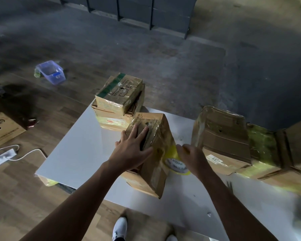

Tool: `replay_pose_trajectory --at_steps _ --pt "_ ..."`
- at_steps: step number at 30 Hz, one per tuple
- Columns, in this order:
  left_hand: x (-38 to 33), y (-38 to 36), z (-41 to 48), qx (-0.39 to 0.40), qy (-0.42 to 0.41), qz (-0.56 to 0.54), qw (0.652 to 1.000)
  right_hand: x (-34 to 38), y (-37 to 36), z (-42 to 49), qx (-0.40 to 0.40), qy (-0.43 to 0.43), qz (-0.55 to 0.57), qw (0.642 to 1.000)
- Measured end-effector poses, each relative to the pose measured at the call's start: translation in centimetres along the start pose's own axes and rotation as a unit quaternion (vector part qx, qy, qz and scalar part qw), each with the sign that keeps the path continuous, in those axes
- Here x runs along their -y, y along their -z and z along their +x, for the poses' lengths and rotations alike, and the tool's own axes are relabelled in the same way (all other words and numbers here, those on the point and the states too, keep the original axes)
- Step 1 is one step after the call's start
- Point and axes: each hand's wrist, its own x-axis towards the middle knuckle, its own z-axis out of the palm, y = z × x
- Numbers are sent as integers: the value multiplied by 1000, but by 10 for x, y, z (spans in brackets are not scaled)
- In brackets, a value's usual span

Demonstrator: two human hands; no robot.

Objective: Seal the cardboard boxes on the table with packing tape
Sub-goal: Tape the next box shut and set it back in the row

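The left hand [132, 151] presses straight, spread fingers on the box [155, 173] in the middle of the table [73, 153], its black star and print too blurred to read, while the right hand [192, 158] curls its fingers round the yellow tape roll [178, 166] at the box's side.

The near box [156, 171] is brown with yellow tape [175, 161] against it; the far box [120, 94] is brown with a dark green band. The table [73, 153] is white, the left-hand tub [50, 72] translucent violet, the floor [16, 188] wood-grained brown.
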Motion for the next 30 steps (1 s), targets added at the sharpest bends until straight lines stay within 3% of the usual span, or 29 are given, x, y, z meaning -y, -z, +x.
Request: replay_pose_trajectory --at_steps 5,8,13,16,18,21,23,25,30 --pt "4 0 -3 -18 13 -50 998 5 1 3 19 29 -17 999" --pt "5 -13 -14 -22 21 -160 987 5 14 7 -5 41 -6 999" --pt "12 -34 -25 -24 76 -397 914 4 28 4 -9 51 33 998" --pt "28 -41 -23 -20 87 -473 877 12 18 5 1 59 22 998" --pt "40 -44 -22 -4 89 -481 872 22 7 9 9 70 2 998" --pt "55 -44 -21 -2 110 -424 899 37 -7 17 21 108 -61 992" --pt "59 -44 -22 -42 82 -283 955 48 -15 21 23 126 -76 989" --pt "57 -49 -22 -82 31 -126 988 58 -25 23 15 139 -85 987" --pt "53 -72 -22 -42 29 104 993 75 -51 23 7 171 -150 974"
